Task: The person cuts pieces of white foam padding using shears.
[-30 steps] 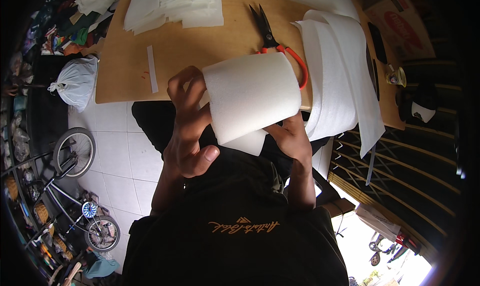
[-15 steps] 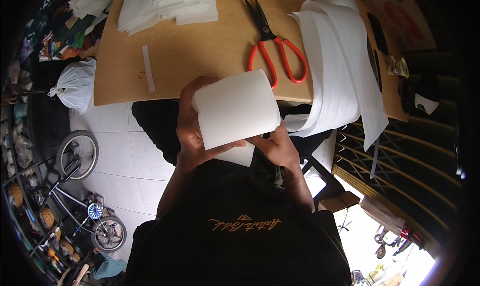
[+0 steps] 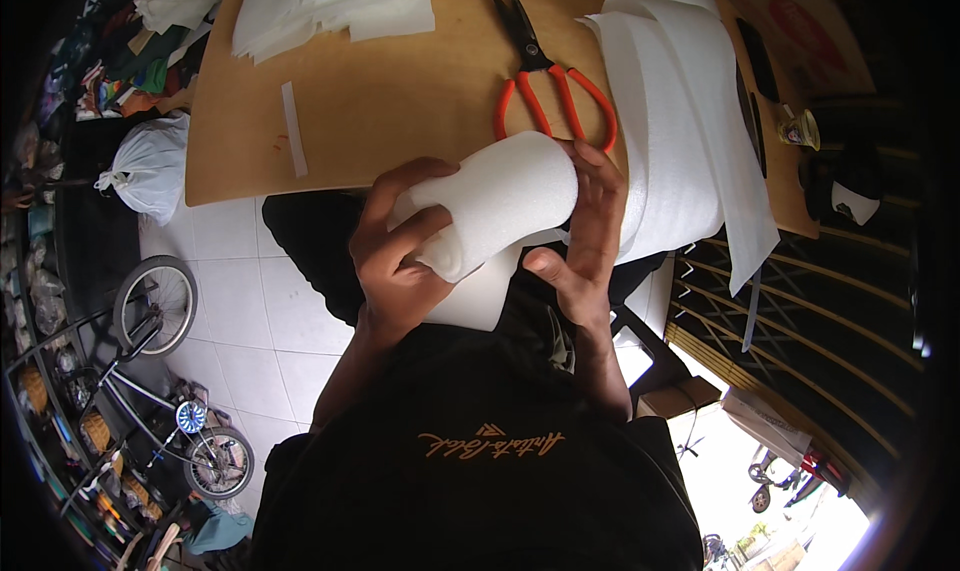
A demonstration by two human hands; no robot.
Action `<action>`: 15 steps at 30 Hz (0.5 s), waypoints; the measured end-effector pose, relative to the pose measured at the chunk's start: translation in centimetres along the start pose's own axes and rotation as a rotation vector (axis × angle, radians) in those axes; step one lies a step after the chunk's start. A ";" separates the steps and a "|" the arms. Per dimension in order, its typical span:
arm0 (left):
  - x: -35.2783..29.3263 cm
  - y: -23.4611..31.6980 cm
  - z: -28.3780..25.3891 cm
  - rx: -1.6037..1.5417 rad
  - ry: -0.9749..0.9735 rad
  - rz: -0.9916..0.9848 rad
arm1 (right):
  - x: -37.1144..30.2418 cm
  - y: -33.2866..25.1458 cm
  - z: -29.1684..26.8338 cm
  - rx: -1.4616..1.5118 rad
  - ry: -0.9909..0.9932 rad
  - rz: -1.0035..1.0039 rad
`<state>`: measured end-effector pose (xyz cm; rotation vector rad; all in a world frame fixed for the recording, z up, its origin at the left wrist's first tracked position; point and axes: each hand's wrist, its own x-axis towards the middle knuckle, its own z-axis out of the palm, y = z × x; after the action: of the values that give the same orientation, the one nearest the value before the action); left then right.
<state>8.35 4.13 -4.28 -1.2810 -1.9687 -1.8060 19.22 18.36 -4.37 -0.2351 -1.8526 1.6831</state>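
Desk [image 3: 370, 121]: light brown wood, ahead of left hand [image 3: 395, 261]. Floor [image 3: 235, 301]: pale square tiles, left of same hand; loaded shelving [image 3: 30, 335] farther left, in shadow. Right of right hand [image 3: 592, 241]: dark gate [image 3: 800, 301], yellowish-striped. Strong daylight [image 3: 725, 501] enters back and to the right of that hand.

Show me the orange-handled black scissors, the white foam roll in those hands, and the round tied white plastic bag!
Orange-handled black scissors [image 3: 533, 58], head view: at the pivot.
White foam roll [image 3: 512, 197], head view: middle of its outer side.
Tied white plastic bag [image 3: 153, 171], head view: its bulging side.
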 end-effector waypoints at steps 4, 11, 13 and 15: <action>0.1 0.6 0.3 0.050 -0.033 0.011 | 1.0 -2.2 -1.6 -0.061 0.117 0.202; -0.2 0.7 1.0 -0.014 -0.109 0.018 | 1.9 -2.8 -2.4 0.275 0.152 0.341; 0.0 0.8 1.1 0.001 -0.145 0.029 | 1.8 -2.2 -2.0 0.390 0.226 0.351; 0.4 1.2 0.9 0.003 -0.158 -0.030 | 1.7 -1.6 -1.5 0.471 0.262 0.346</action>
<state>9.34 4.97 -3.36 -1.4414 -2.0800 -1.7643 19.09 20.21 -2.29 -0.5698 -1.2317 2.1485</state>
